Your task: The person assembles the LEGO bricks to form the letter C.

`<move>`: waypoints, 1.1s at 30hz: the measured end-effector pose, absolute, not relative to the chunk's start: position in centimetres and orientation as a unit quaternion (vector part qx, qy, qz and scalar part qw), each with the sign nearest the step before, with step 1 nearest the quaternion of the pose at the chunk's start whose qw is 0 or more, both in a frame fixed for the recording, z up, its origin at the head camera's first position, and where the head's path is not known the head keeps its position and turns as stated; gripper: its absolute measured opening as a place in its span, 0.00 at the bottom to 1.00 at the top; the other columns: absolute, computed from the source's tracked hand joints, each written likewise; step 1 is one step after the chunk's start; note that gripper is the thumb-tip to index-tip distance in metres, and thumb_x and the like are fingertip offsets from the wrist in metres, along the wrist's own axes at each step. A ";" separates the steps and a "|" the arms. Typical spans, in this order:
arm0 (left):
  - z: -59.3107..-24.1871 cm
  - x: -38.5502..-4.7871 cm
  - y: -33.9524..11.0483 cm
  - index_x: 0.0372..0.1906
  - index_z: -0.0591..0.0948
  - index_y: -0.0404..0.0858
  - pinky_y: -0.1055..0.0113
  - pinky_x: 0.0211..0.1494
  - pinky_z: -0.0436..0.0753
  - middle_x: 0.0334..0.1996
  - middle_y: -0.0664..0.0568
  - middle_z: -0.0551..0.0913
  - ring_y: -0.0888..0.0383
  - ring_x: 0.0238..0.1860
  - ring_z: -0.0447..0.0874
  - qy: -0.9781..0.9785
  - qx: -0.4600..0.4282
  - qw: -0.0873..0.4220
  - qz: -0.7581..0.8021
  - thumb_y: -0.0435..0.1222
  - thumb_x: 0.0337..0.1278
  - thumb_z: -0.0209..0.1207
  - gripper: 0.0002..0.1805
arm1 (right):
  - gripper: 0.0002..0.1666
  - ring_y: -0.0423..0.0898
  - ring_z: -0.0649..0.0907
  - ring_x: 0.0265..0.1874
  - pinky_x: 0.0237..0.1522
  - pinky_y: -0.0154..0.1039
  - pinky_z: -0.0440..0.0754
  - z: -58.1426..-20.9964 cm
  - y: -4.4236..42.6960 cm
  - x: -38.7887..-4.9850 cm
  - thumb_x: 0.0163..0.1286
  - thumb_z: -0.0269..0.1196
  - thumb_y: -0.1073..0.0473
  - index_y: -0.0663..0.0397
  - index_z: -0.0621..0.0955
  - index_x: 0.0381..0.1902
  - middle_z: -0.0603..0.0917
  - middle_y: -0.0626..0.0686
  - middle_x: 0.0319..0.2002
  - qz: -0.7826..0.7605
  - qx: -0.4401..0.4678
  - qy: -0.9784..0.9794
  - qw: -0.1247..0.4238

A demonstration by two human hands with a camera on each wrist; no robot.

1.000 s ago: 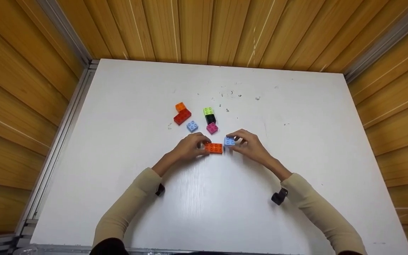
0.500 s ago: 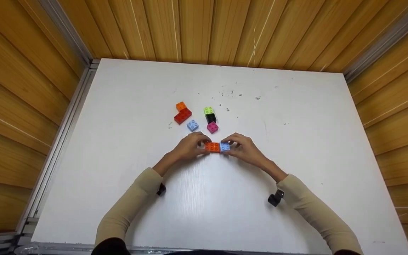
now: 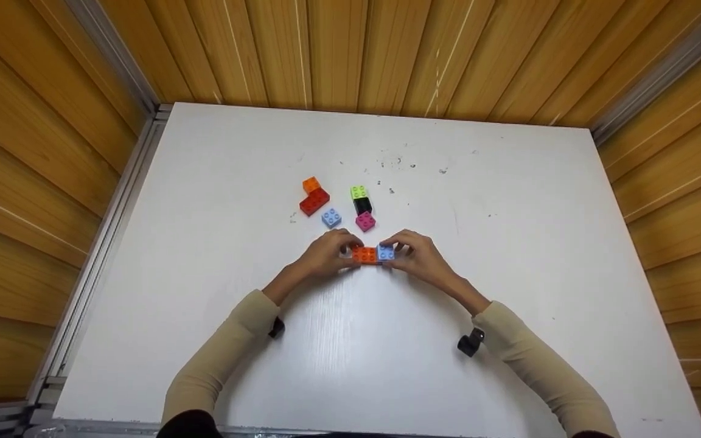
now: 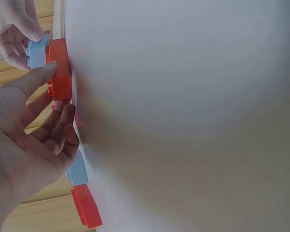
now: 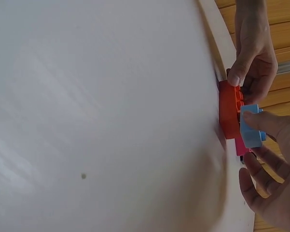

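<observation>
My left hand (image 3: 325,252) pinches a long orange-red toy brick (image 3: 365,254) that lies stud-side up on the white table. Between the thumb and fingers of my right hand (image 3: 418,255) is a small light blue brick (image 3: 386,253). In the right wrist view this blue brick (image 5: 251,126) sits at the studded side of the orange-red brick (image 5: 228,108), over its right end. Whether the studs are fully pressed in cannot be told. From the left wrist view, my left thumb lies against the side of the orange-red brick (image 4: 60,63).
Beyond the hands lie a second light blue brick (image 3: 331,218), a red brick (image 3: 314,201) touching an orange one (image 3: 311,185), and a row of lime green (image 3: 358,192), black (image 3: 362,205) and magenta (image 3: 365,221) bricks. Wood-patterned walls (image 3: 362,55) border the table (image 3: 509,201).
My right hand has moved left, bringing the light blue brick from beside the orange-red brick onto its right end. My left hand has stayed nearly still, holding the orange-red brick.
</observation>
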State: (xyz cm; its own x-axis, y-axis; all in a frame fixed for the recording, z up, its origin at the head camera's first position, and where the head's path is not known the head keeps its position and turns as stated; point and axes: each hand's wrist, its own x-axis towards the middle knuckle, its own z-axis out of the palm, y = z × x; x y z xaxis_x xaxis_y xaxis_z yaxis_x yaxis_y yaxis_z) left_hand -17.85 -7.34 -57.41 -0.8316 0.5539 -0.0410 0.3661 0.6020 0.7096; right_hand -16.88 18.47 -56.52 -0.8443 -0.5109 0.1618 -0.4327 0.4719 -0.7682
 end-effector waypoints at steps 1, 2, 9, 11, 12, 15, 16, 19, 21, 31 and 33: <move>-57.4 -17.9 -7.3 0.55 0.85 0.36 0.59 0.49 0.80 0.46 0.44 0.86 0.49 0.46 0.81 0.885 0.260 0.130 0.362 0.38 0.59 0.71 0.20 | 0.20 0.56 0.85 0.41 0.42 0.53 0.85 -56.5 18.5 -16.9 0.57 0.77 0.65 0.57 0.87 0.49 0.88 0.57 0.44 -0.432 -0.275 0.858 0.046; -57.4 -17.9 -7.3 0.54 0.85 0.36 0.59 0.49 0.80 0.46 0.44 0.86 0.50 0.46 0.81 0.886 0.262 0.129 0.361 0.38 0.59 0.71 0.19 | 0.20 0.56 0.85 0.41 0.42 0.53 0.84 -56.5 18.5 -16.9 0.57 0.77 0.64 0.57 0.87 0.49 0.88 0.56 0.44 -0.430 -0.274 0.859 0.047; -57.5 -17.9 -7.2 0.54 0.85 0.36 0.58 0.49 0.80 0.45 0.44 0.86 0.50 0.45 0.81 0.885 0.269 0.121 0.360 0.38 0.60 0.71 0.19 | 0.19 0.55 0.85 0.39 0.42 0.46 0.83 -56.4 18.5 -17.2 0.56 0.78 0.65 0.60 0.88 0.47 0.88 0.58 0.43 -0.430 -0.268 0.860 0.064; -57.6 -17.8 -7.2 0.54 0.85 0.36 0.59 0.49 0.80 0.46 0.44 0.86 0.50 0.45 0.81 0.884 0.267 0.125 0.363 0.38 0.60 0.71 0.19 | 0.20 0.56 0.85 0.40 0.41 0.42 0.83 -56.2 18.4 -17.2 0.55 0.78 0.66 0.60 0.89 0.47 0.88 0.59 0.43 -0.436 -0.259 0.858 0.076; -57.6 -17.8 -7.2 0.54 0.85 0.36 0.59 0.49 0.80 0.46 0.44 0.86 0.50 0.45 0.81 0.884 0.265 0.127 0.364 0.39 0.60 0.71 0.19 | 0.20 0.55 0.85 0.40 0.41 0.39 0.82 -56.2 18.4 -17.2 0.55 0.78 0.66 0.61 0.89 0.47 0.88 0.59 0.43 -0.440 -0.255 0.857 0.082; -57.7 -17.6 -7.2 0.55 0.85 0.36 0.60 0.49 0.80 0.47 0.44 0.86 0.50 0.46 0.81 0.882 0.260 0.134 0.368 0.39 0.59 0.71 0.20 | 0.20 0.56 0.85 0.42 0.42 0.35 0.81 -56.1 18.4 -17.1 0.54 0.78 0.67 0.62 0.88 0.47 0.87 0.61 0.44 -0.452 -0.243 0.852 0.102; -57.8 -17.6 -7.2 0.55 0.85 0.36 0.60 0.49 0.80 0.47 0.44 0.85 0.50 0.45 0.81 0.881 0.260 0.135 0.371 0.38 0.59 0.71 0.20 | 0.20 0.57 0.85 0.42 0.42 0.35 0.81 -56.1 18.4 -17.1 0.54 0.78 0.67 0.62 0.88 0.47 0.87 0.61 0.44 -0.457 -0.240 0.850 0.107; -57.9 -17.5 -7.2 0.55 0.85 0.36 0.60 0.49 0.79 0.47 0.44 0.85 0.51 0.45 0.81 0.880 0.258 0.137 0.374 0.38 0.59 0.71 0.20 | 0.20 0.59 0.85 0.41 0.41 0.36 0.82 -56.2 18.3 -17.0 0.55 0.78 0.68 0.63 0.87 0.47 0.87 0.63 0.44 -0.466 -0.237 0.845 0.113; -57.9 -17.5 -7.3 0.55 0.85 0.37 0.60 0.49 0.79 0.47 0.45 0.85 0.51 0.45 0.81 0.881 0.256 0.137 0.373 0.38 0.59 0.71 0.20 | 0.20 0.59 0.85 0.41 0.41 0.36 0.82 -56.3 18.3 -16.9 0.55 0.77 0.68 0.63 0.87 0.47 0.86 0.62 0.44 -0.469 -0.235 0.844 0.113; -57.8 -17.7 -7.4 0.55 0.85 0.37 0.60 0.49 0.79 0.48 0.45 0.85 0.51 0.46 0.80 0.883 0.252 0.134 0.373 0.39 0.60 0.70 0.20 | 0.25 0.56 0.85 0.40 0.41 0.39 0.84 -56.6 18.2 -16.7 0.59 0.74 0.68 0.61 0.81 0.54 0.83 0.60 0.46 -0.443 -0.263 0.852 0.095; -57.7 -17.8 -7.4 0.55 0.85 0.37 0.60 0.48 0.79 0.47 0.45 0.85 0.51 0.45 0.80 0.883 0.257 0.130 0.371 0.39 0.60 0.70 0.20 | 0.27 0.55 0.84 0.41 0.41 0.39 0.83 -56.7 18.1 -16.7 0.60 0.74 0.67 0.61 0.80 0.57 0.83 0.60 0.47 -0.436 -0.268 0.854 0.095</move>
